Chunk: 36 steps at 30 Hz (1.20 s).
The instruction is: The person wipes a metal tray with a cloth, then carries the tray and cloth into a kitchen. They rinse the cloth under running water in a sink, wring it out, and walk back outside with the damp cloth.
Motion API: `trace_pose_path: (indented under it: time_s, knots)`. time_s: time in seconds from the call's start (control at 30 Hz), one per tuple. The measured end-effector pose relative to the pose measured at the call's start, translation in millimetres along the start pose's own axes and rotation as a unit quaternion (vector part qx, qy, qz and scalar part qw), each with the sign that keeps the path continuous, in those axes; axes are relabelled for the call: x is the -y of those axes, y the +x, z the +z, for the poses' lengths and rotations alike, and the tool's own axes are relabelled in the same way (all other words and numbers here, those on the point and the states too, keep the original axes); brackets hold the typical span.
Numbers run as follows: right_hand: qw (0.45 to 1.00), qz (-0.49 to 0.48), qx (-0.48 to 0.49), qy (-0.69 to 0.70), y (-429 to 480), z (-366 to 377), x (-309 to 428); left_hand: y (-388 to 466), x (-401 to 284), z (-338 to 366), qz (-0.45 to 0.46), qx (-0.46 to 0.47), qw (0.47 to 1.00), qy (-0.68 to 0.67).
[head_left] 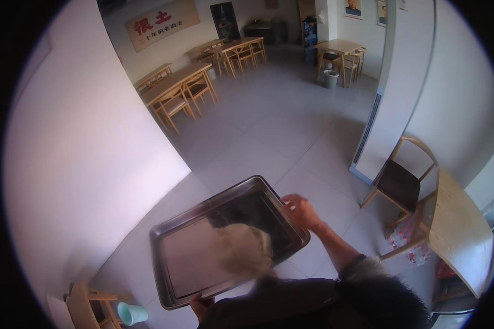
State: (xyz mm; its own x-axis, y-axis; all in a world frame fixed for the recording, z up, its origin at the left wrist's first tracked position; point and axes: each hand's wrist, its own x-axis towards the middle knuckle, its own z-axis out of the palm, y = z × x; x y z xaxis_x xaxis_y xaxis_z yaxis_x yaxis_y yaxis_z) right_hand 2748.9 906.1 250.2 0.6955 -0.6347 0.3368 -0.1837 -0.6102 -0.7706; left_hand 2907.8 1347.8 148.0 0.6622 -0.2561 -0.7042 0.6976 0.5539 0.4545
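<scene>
A rectangular metal tray with a raised rim is carried in front of me, tilted in the view. My right hand grips its far right edge, thumb over the rim. At the near edge, lower left, my left hand holds the rim and is partly hidden by the tray and my dark clothing. A pale beige, blurred lump lies in the tray; whether it is cloth or dough, I cannot tell.
White walls flank the passage, with a wall end at left and a pillar at right. A chair and wooden table stand on the right. A light green bin is lower left. Beyond are dining tables and a grey bin.
</scene>
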Motion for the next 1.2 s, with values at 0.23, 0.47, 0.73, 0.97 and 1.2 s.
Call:
trace_pose_path:
  time_s: [0.23,0.47,0.73,0.97,1.2]
  knots:
    - [0.887,0.373,0.164,-0.216,65.3,-33.9,-279.5,159.7,-9.5,154.8,0.015,0.072,0.996,-0.056]
    - [0.817,0.408,0.27,-0.305,-104.8,-43.2,-371.2,248.5,-20.8,381.8,0.041,0.077,0.995,0.047]
    - [0.868,0.289,0.269,-0.301,17.4,-29.0,-509.8,424.8,29.7,548.0,0.11,0.149,0.969,0.163]
    - [0.88,0.425,-0.044,0.21,543.3,-57.0,-574.7,540.5,53.8,653.4,0.273,0.146,0.884,0.351]
    - [0.884,0.449,-0.052,0.122,783.7,-56.5,-570.5,663.6,60.7,823.0,0.313,0.133,0.834,0.434]
